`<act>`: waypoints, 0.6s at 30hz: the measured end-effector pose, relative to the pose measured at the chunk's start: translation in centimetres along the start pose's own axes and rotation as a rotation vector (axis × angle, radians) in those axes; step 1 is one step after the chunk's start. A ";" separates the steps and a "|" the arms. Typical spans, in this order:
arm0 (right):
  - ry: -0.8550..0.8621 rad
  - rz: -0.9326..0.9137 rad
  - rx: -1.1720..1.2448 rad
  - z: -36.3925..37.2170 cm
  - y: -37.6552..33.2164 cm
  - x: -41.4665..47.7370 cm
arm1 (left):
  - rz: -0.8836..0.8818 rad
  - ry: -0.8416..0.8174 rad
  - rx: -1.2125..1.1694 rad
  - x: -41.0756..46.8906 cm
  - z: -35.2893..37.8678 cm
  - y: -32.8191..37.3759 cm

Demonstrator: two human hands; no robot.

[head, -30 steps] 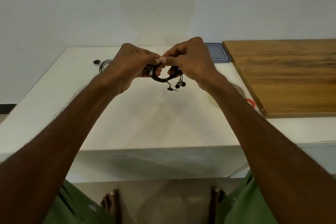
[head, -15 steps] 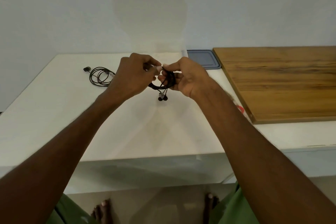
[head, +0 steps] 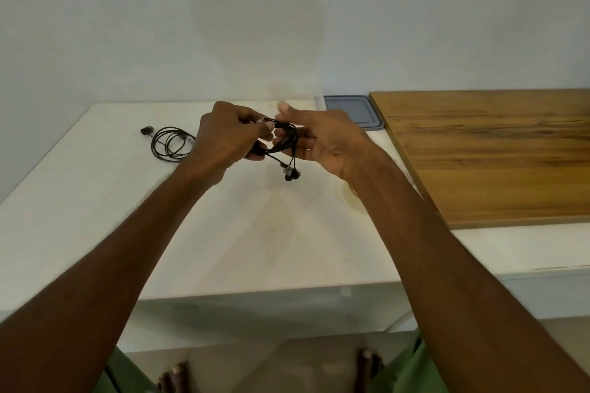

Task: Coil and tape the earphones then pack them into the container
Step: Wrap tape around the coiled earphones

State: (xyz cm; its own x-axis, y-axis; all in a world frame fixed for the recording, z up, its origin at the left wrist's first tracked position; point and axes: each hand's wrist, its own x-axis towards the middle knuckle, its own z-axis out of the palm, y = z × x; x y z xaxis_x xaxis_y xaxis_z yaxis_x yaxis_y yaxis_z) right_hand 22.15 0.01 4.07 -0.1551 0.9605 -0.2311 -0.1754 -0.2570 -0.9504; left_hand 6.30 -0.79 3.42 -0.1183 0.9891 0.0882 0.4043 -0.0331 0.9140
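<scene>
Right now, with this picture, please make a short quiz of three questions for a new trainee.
1. True or false: a second set of earphones lies on the white table, apart from both hands.
2. Which hand is nearer the wooden board: A) left hand B) right hand
3. What hangs below the coil of earphones held between the hands?

Key: 1 true; 2 B; 3 the earbuds.
</scene>
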 end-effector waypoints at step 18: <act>0.115 -0.041 -0.156 0.5 -0.1 0.7 | -0.056 -0.163 -0.087 -0.2 -0.7 0.7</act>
State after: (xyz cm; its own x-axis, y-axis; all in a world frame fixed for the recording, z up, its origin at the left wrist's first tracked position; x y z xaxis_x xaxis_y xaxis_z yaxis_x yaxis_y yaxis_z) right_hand 21.56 0.67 4.08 -0.0369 0.9779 -0.2058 -0.0250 -0.2068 -0.9781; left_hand 5.96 -1.08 4.37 0.0126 0.9997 -0.0229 0.3200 0.0177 0.9473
